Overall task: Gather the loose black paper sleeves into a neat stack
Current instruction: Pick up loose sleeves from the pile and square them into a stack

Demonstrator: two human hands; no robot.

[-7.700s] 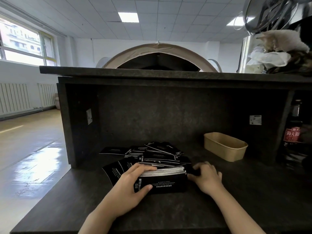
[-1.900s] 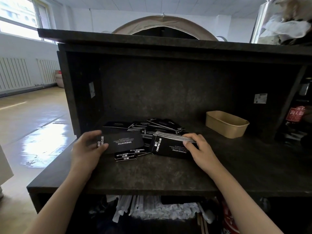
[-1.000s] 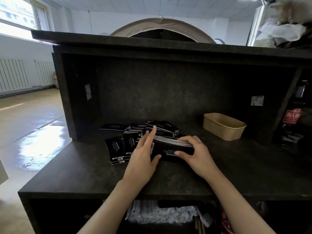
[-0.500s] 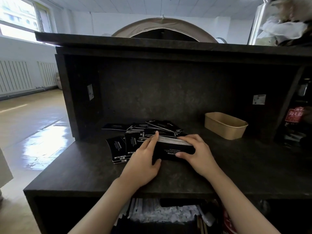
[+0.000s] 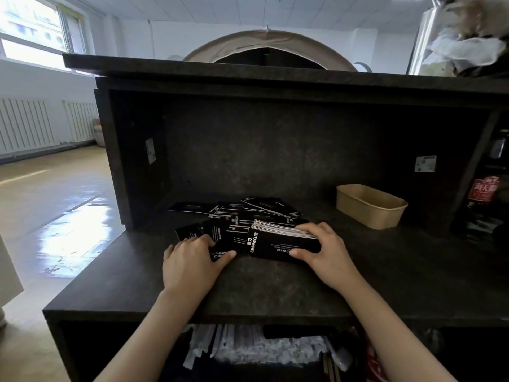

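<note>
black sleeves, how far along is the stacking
Partly done. A thick stack is squared up, held by the right hand. The left hand is on a few fanned sleeves beside it. Left: those, plus the scattered pile behind.

Both hands, left (image 5: pixel 190 264) and right (image 5: pixel 327 256), are bare, with forearms uncovered, no sleeves, rings or watch.

bottle (image 5: pixel 484 199) cut off at right edge, sleeve stack (image 5: pixel 278 241) partly under right hand (image 5: pixel 325 255)
</note>
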